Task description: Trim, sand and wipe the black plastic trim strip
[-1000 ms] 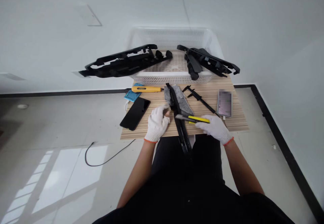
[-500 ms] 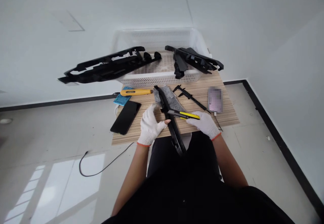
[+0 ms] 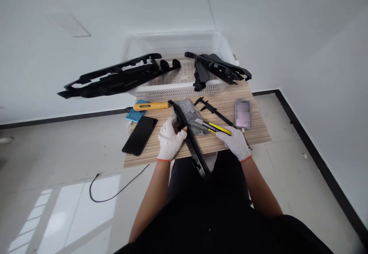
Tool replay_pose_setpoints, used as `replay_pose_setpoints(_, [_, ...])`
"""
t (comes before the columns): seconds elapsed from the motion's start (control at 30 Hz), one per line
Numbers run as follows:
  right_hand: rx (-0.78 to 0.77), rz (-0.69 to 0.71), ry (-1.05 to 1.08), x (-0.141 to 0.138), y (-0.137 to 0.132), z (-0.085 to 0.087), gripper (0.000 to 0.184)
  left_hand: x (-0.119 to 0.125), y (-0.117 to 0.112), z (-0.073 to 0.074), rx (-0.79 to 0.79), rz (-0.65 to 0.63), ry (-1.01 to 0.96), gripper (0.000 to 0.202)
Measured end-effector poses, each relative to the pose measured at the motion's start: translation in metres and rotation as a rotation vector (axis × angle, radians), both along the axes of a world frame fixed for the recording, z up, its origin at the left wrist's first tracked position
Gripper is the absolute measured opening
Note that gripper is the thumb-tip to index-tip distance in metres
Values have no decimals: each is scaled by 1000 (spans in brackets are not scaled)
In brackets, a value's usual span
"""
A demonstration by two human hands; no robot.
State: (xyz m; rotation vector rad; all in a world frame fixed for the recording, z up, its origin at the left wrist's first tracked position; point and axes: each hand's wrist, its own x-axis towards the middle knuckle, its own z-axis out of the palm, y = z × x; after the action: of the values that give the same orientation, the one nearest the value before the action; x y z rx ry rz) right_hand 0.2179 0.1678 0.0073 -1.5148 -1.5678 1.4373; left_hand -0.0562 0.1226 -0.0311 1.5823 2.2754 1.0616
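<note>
My left hand [image 3: 170, 140], in a white glove with a bare thumb tip, grips a long black plastic part [image 3: 193, 146] at its middle. The part's near end juts past the table edge over my lap. Gloved too, my right hand [image 3: 234, 142] is closed around a yellow and black utility knife [image 3: 216, 127], its blade bared and pointing left, apart from the part. Beneath the knife's tip and the part's far half lies a grey cloth [image 3: 190, 112]. Black calipers [image 3: 214, 110] rest just beyond the knife.
At the back, a white plastic basket [image 3: 172, 89] bears several black plastic parts [image 3: 115, 79] overhanging its rim. A yellow-handled tool [image 3: 152, 106], a blue object [image 3: 134, 115] and a black phone [image 3: 140, 135] lie left. Another phone [image 3: 243, 113] sits right, cabled. A black cable [image 3: 115, 194] is on the floor.
My right hand has drawn the knife away from the black part, to the right, so its blade now shows. My left hand still holds the part. The view has shifted slightly.
</note>
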Motion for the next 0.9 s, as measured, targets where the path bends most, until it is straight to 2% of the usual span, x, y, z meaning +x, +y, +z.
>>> replay_pose_setpoints(0.07, [-3, 56, 27, -1, 5, 1, 49, -2, 9, 7, -69, 40, -182, 64])
replay_pose_setpoints(0.17, [-1, 250, 9, -1, 13, 3, 46, -9, 24, 24, -243, 135, -369, 56])
replay_pose_setpoints(0.23, [61, 376, -68, -2, 17, 4, 38, -15, 34, 39, -399, 196, -321, 52])
replay_pose_setpoints(0.33, [258, 326, -181, -6, 18, 0, 36, -25, 51, 57, -607, 162, -152, 53])
replay_pose_setpoints(0.43, [277, 356, -196, -11, 18, -5, 38, -34, 69, 61, -678, 73, -114, 44])
replay_pose_setpoints(0.53, [233, 455, -213, -13, 19, -7, 33, -42, 86, 54, -657, -39, -258, 34])
replay_pose_setpoints(0.67, [244, 383, -168, -12, 19, -7, 34, -47, 95, 47, -571, -159, -465, 30])
replay_pose_setpoints(0.83, [241, 265, -30, -6, 14, -13, 40, -37, 75, 46, -318, -265, -690, 29])
replay_pose_setpoints(0.9, [232, 205, -1, -6, 15, -17, 45, -30, 63, 43, -212, -291, -790, 38])
